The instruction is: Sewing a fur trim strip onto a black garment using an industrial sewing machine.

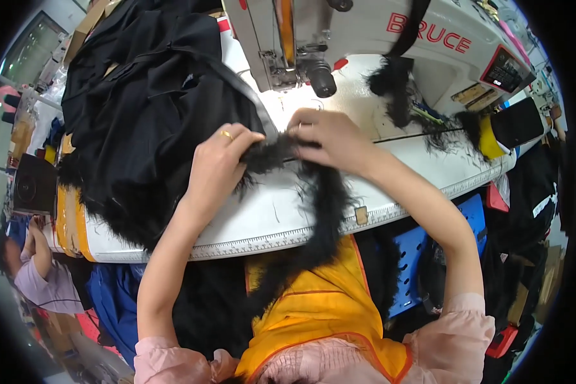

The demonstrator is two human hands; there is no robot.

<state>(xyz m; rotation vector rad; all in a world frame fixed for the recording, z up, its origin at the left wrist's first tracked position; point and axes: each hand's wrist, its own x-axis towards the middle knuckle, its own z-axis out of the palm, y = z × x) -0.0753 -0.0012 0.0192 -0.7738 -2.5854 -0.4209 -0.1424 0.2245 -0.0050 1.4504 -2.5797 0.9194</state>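
Note:
Both hands work close together in front of the sewing machine [294,70], on its white table. My left hand [221,153], with a ring on one finger, is closed on the edge of a black garment [153,109] where a fluffy black trim [326,211] meets it. Fingers of my right hand [329,141] pinch the same trim a little to the right; motion blurs them slightly. From between the hands the trim hangs over the table's front edge onto my yellow apron. A grey strip [253,96] runs along the garment's edge toward the needle area.
A measuring tape [288,240] lines the table's front edge. Black fluff [400,96] hangs by the machine's arm. A black and yellow roll [505,131] sits at the right end. Below is a blue perforated chair [406,275]. Another person [41,275] sits at far left.

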